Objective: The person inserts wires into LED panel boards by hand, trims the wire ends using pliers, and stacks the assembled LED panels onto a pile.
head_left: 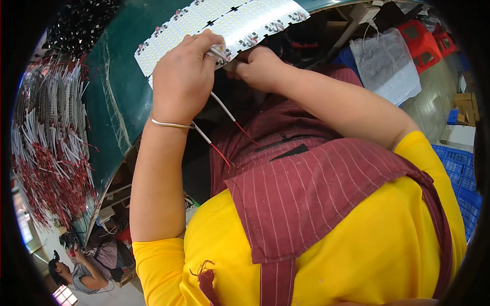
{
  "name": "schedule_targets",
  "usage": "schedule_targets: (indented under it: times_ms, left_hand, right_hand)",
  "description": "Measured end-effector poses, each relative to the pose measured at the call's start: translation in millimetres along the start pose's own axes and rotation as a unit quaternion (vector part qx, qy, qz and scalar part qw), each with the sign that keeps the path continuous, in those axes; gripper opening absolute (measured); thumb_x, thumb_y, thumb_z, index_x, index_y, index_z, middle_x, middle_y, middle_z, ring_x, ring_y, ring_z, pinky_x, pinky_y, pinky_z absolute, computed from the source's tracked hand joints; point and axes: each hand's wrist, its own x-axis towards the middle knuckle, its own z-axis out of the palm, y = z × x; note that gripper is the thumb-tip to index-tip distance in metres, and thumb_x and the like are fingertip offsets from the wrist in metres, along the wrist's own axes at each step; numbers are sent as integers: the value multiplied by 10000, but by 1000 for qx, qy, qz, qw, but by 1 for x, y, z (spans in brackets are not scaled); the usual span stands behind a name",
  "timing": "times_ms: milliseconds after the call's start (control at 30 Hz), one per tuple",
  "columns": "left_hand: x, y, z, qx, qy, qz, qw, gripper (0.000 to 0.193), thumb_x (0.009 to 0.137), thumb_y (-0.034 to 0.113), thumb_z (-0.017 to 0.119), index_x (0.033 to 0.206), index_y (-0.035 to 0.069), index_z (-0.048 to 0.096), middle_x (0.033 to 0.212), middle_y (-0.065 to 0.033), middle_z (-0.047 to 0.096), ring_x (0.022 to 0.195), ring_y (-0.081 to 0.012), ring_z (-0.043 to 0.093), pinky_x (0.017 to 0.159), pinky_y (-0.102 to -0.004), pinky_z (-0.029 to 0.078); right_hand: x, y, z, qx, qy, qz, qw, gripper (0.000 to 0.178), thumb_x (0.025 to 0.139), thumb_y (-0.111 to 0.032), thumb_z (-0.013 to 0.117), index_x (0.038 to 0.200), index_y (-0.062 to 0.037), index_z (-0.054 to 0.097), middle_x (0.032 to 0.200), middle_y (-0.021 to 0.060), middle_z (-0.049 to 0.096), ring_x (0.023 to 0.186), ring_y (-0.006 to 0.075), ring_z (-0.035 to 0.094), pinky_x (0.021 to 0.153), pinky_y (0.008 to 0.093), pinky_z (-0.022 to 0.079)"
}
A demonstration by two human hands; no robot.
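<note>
A white LED board sheet (255,23), dotted with rows of small yellowish chips, lies at the edge of the green table. My left hand (185,71) rests over its near edge, fingers closed around a white-sheathed cable at the board. Below that hand dangle white cable lengths (223,106) with thin red wire ends. At the board's underside, just right of the left hand, is my right hand (260,69). Its fingers are curled together, and the board's edge and shadow hide what they hold, if anything.
Many white cables with red ends (51,132) are heaped on the green table (117,76) at left, with black parts (81,23) behind. Right stand red stools (419,46), a whitish bag (385,66) and blue crates (462,173). Another person (84,273) sits at lower left.
</note>
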Motion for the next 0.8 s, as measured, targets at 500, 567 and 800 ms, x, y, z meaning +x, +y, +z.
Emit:
schedule_targets:
  times_ms: [500, 567, 800]
  left_hand:
    - [-13, -33, -15, -139, -36, 46, 989, 515, 863, 20, 548, 1368, 80, 625, 1476, -145, 570, 1420, -305, 485, 1174, -379, 356]
    - [-24, -45, -24, -165, 1, 58, 985, 599, 824, -5, 554, 1418, 62, 577, 1517, -161, 522, 1464, -298, 424, 1214, -397, 289]
    - [-56, -32, -11, 60, -6, 80, 995, 683, 805, 133, 752, 1451, 111, 531, 1573, -146, 441, 1488, -388, 354, 1225, -453, 285]
  right_hand:
    - [-38, 13, 15, 87, -97, 120, 984, 398, 1037, -398, 560, 966, -47, 733, 841, 50, 696, 752, 146, 616, 716, 319, 514]
    - [-50, 8, 16, 235, -161, 175, 942, 475, 1048, -453, 534, 1000, -29, 743, 903, 65, 729, 791, 147, 651, 730, 307, 541]
    - [-85, -27, 18, 45, -317, -81, 944, 218, 973, -217, 666, 994, -15, 745, 921, 101, 754, 860, 172, 698, 814, 333, 543]
